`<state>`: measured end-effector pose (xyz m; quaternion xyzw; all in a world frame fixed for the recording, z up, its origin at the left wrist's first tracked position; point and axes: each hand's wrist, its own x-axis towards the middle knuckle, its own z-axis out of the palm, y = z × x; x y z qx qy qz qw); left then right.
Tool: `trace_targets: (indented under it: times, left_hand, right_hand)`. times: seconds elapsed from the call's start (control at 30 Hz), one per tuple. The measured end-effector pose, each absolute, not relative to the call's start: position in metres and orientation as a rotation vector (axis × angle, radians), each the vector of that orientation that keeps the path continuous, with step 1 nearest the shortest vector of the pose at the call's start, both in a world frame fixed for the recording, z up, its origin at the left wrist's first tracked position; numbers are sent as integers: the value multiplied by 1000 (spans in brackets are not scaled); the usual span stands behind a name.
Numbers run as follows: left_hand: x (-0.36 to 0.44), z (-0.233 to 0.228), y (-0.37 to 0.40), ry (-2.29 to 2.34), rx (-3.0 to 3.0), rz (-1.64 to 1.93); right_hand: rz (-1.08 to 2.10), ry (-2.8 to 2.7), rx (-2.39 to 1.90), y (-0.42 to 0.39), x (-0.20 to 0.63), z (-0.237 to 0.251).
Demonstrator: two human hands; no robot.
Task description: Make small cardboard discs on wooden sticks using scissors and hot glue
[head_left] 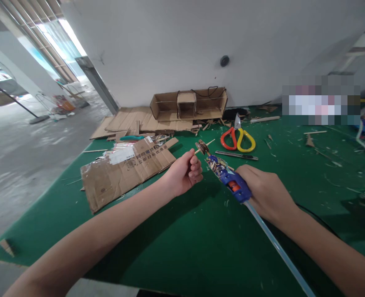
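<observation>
On the left, a flat piece of cardboard (128, 171) with printed writing lies on the green table (176, 239). More flat cardboard sheets (133, 121) lie behind it, near the wall.

Next comes the left hand (184, 173). Its fingers are curled in, and the thumb and fingers pinch a thin wooden stick (204, 147). The stick is held up above the table and points up and to the right.

The tip of a blue glue gun (228, 175) meets the stick near its far end. The right hand (262, 192) is wrapped tight around the glue gun's handle. A clear glue stick (275, 243) pokes out of the back of the gun and runs down toward the bottom edge.

Behind the hands, an open cardboard box (188, 103) rests by the wall. A bit to the right lie scissors (238, 138) with one red handle and one yellow handle. A small dark knife (236, 155) lies just in front of the scissors. Little wood bits (309, 142) are scattered on the right side of the table.
</observation>
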<state>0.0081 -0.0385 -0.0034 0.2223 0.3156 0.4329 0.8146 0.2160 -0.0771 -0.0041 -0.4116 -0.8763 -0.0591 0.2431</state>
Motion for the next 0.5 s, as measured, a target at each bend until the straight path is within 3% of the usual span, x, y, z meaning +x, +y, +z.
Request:
trace_targets:
  times: [0.5]
  left_hand:
    - [3,-7,-38,604,577,762]
  right_hand:
    - [-340,-2370,-990,-78,218,-2]
